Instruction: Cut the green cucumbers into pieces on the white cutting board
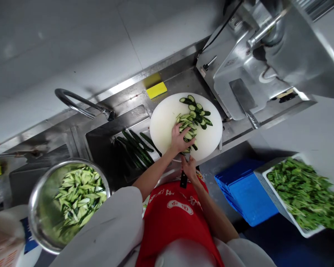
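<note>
On a round white cutting board [163, 126] lie cucumber slices [199, 113], overlapping toward the board's upper right. My left hand [179, 138] rests with its fingers spread over a pile of thin cucumber strips [187, 120] at the middle of the board. At the board's near edge, my right hand [189, 166] is wrapped around the black handle of a knife [184, 179]. The knife's blade is mostly hidden beside my left hand and the cucumber pieces.
Whole cucumbers [136, 146] lie in the sink left of the board. A steel bowl [35, 207] of cut cucumber is at lower left. Beyond are a faucet [78, 104], a yellow sponge [156, 90], a cleaver [243, 98], a slicing machine [225, 70] and a white crate [278, 196] of greens.
</note>
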`<state>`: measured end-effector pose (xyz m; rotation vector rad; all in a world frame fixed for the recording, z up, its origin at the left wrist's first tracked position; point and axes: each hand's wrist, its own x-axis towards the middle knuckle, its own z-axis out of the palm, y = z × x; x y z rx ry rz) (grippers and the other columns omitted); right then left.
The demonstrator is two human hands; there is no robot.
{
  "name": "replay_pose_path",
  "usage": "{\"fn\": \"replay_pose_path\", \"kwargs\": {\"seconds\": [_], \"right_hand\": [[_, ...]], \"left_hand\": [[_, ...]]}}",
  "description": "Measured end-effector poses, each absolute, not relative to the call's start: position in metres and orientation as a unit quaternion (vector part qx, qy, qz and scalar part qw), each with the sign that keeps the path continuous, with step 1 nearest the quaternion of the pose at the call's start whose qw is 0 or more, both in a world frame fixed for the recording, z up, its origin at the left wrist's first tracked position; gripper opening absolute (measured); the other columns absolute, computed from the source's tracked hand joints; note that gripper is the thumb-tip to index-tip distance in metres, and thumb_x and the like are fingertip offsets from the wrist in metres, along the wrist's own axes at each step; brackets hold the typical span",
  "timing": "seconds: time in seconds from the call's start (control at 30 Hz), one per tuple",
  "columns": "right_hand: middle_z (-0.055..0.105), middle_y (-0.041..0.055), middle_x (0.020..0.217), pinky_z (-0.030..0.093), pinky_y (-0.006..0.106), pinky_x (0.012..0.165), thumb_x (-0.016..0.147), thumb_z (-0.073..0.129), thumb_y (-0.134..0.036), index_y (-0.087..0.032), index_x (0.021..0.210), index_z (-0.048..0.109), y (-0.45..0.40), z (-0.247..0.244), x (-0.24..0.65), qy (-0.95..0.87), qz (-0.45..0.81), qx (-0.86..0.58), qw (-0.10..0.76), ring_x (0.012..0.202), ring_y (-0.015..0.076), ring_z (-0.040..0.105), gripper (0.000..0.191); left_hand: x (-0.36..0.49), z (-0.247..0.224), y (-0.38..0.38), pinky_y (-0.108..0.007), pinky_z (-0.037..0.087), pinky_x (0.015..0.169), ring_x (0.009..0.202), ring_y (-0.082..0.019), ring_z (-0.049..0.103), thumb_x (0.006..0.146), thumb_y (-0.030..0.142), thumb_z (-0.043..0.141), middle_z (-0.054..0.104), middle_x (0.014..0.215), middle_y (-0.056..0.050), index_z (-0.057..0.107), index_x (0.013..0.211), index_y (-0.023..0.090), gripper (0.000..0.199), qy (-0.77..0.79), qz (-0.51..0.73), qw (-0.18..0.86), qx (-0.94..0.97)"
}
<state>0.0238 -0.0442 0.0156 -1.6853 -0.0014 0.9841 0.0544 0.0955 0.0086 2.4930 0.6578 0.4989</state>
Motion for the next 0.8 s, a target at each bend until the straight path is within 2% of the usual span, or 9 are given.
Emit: {"fn": "replay_pose_path", "kwargs": {"seconds": [0.23,0.43,0.57,0.63,0.73,0.8], "right_hand": [[0.042,-0.0109,0.042,0.033,0.024,0.034,0.080,0.057,-0.054,-0.026,0.076,0.038,-0.055,0.040,0.028,-0.048,0.394,-0.719,0.570,0.032,0.0104,0.039,0.034],[0.048,-0.0069,0.046,0.037,0.024,0.040,0.083,0.054,-0.053,-0.023,0.083,0.052,-0.054,0.083,0.018,-0.138,0.379,-0.756,0.516,0.040,0.0118,0.044,0.030],[0.064,0.0020,0.063,0.047,0.027,0.055,0.083,0.054,-0.048,-0.021,0.090,0.064,-0.028,0.113,-0.010,-0.266,0.373,-0.757,0.466,0.064,0.0186,0.059,0.029],[0.068,0.0039,0.072,0.050,0.028,0.064,0.085,0.054,-0.045,-0.021,0.093,0.066,-0.008,0.123,-0.034,-0.346,0.379,-0.726,0.458,0.074,0.0202,0.062,0.029],[0.069,0.0032,0.076,0.050,0.027,0.069,0.087,0.052,-0.041,-0.020,0.090,0.065,0.022,0.130,-0.080,-0.466,0.431,-0.639,0.434,0.072,0.0172,0.061,0.024],[0.066,0.0010,0.069,0.047,0.024,0.065,0.089,0.052,-0.038,-0.021,0.084,0.062,0.041,0.129,-0.117,-0.523,0.478,-0.593,0.383,0.064,0.0143,0.058,0.021]], "left_hand": [[0.057,0.049,0.090,-0.058,0.019,0.119,0.144,-0.038,0.017,0.080,0.055,0.063,0.031,0.146,-0.014,0.057,0.133,0.021,0.063,0.243,0.160,0.245,0.925],[0.021,0.103,0.097,-0.059,0.023,0.118,0.144,-0.038,0.018,0.081,0.054,0.063,0.032,0.144,-0.012,0.055,0.133,0.024,0.061,0.283,0.270,0.226,0.892],[-0.047,0.137,0.118,-0.060,0.026,0.116,0.142,-0.039,0.024,0.078,0.051,0.069,0.032,0.143,-0.012,0.055,0.133,0.026,0.062,0.348,0.363,0.193,0.842],[-0.094,0.150,0.129,-0.058,0.027,0.115,0.141,-0.039,0.026,0.076,0.048,0.072,0.032,0.142,-0.013,0.056,0.130,0.024,0.062,0.403,0.402,0.169,0.805],[-0.175,0.162,0.139,-0.052,0.028,0.117,0.140,-0.037,0.029,0.075,0.044,0.073,0.030,0.140,-0.012,0.058,0.127,0.021,0.059,0.509,0.438,0.118,0.732],[-0.229,0.160,0.139,-0.046,0.029,0.117,0.140,-0.034,0.031,0.076,0.043,0.071,0.030,0.140,-0.012,0.059,0.127,0.021,0.056,0.580,0.452,0.085,0.673]]}}
